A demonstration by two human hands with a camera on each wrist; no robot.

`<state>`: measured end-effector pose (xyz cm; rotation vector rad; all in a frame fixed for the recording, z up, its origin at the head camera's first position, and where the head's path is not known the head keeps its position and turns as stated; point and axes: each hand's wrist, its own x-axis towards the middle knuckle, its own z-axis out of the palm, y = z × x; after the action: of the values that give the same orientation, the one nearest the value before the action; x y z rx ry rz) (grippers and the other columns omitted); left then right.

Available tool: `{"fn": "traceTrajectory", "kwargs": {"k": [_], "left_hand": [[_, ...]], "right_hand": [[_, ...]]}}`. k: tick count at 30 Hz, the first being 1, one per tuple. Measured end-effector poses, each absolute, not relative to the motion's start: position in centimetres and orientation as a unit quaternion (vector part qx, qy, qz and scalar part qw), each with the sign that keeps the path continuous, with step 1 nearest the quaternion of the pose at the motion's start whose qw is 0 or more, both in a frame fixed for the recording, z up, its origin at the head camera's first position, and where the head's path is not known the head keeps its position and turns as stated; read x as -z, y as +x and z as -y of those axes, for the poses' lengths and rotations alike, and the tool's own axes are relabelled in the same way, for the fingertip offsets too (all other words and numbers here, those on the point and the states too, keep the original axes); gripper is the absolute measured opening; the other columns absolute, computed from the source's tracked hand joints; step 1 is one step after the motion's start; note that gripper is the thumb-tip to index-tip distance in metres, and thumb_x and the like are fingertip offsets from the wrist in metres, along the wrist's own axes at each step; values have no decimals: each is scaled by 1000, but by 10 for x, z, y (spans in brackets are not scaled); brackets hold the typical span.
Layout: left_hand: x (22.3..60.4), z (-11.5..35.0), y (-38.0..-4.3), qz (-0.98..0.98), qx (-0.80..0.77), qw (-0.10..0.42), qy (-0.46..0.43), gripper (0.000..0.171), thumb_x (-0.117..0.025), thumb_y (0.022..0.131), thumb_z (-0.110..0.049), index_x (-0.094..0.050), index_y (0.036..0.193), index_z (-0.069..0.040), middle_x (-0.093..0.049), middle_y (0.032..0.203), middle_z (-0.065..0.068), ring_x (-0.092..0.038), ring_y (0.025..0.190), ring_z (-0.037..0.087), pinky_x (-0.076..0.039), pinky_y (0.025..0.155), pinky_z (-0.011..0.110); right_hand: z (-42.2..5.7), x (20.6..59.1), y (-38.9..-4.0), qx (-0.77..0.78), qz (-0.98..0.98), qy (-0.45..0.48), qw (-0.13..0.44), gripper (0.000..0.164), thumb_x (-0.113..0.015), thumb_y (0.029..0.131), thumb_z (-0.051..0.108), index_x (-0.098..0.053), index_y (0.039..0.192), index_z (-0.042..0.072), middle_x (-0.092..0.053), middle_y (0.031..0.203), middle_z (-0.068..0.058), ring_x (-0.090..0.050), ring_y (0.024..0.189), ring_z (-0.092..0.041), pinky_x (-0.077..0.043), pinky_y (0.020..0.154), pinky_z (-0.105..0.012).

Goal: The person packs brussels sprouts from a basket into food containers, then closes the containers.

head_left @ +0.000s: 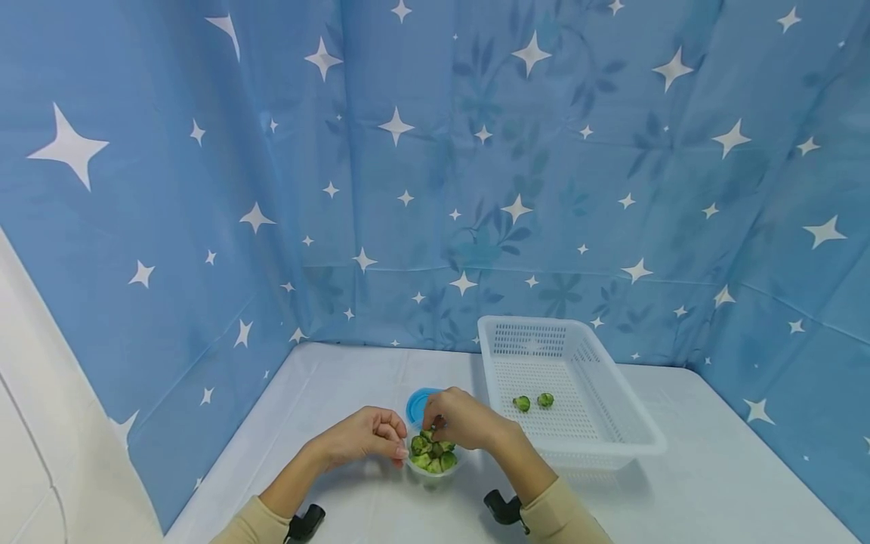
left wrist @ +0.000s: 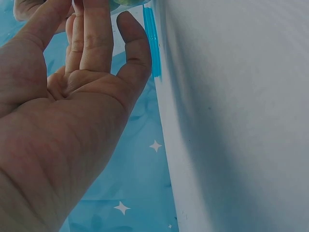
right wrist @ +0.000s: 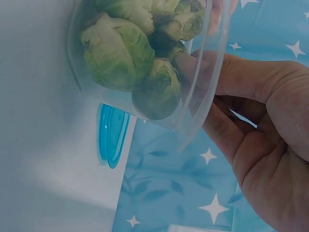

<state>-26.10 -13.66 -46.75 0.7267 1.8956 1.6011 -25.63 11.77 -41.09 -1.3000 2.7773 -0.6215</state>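
A small clear plastic tub (head_left: 433, 478) stands on the table, filled with several green Brussels sprouts (head_left: 421, 446). From above the far right rim, my right hand (head_left: 469, 419) reaches into the tub. The right wrist view shows its thumb and finger behind the clear wall, pinching a Brussels sprout (right wrist: 177, 52) that is partly hidden by other sprouts. My left hand (head_left: 367, 436) is at the tub's left side with fingers loosely bent and nothing held. Whether its fingertips touch the rim I cannot tell.
Behind the tub lies a round blue lid (head_left: 416, 408), partly covered by the right hand. To the right, a white perforated basket (head_left: 639, 444) holds two Brussels sprouts (head_left: 521, 403). A blue star-patterned curtain (head_left: 435, 189) hangs along the far edge of the white table (head_left: 353, 506).
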Motion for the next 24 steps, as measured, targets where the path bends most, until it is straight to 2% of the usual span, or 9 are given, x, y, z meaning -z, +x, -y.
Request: {"fn": "traceTrajectory", "kwargs": {"k": [9, 15, 19, 24], "left_hand": [[466, 136, -260, -703, -599, 277, 266, 32, -75, 96, -12, -63, 117, 9, -79, 89, 2, -75, 86, 18, -60, 90, 36], [466, 136, -260, -703, -599, 278, 264, 31, -76, 96, -13, -64, 117, 7, -79, 90, 3, -76, 86, 19, -59, 91, 37], [465, 137, -261, -700, -599, 279, 270, 31, -75, 97, -14, -63, 116, 6, -79, 89, 2, -76, 87, 18, -60, 90, 37], [466, 137, -261, -697, -600, 282, 273, 30, -74, 97, -13, -62, 116, 7, -78, 88, 0, -76, 86, 17, -60, 90, 37]], "right_hand": [[-122, 405, -256, 218, -886, -409, 27, 16, -84, 85, 0, -80, 99, 6, -76, 99, -5, -72, 85, -7, -57, 75, -16], [-129, 397, -255, 235, -880, -412, 9, 20, -81, 88, 1, -78, 107, 7, -75, 106, -9, -74, 92, -18, -59, 79, -20], [-135, 393, -256, 243, -878, -412, -3, 23, -79, 91, 3, -77, 113, 9, -73, 109, -5, -71, 95, -16, -59, 83, -23], [-142, 383, -257, 243, -876, -414, -49, 24, -80, 92, 11, -76, 116, 12, -72, 112, -2, -67, 96, -12, -59, 86, -28]]}}
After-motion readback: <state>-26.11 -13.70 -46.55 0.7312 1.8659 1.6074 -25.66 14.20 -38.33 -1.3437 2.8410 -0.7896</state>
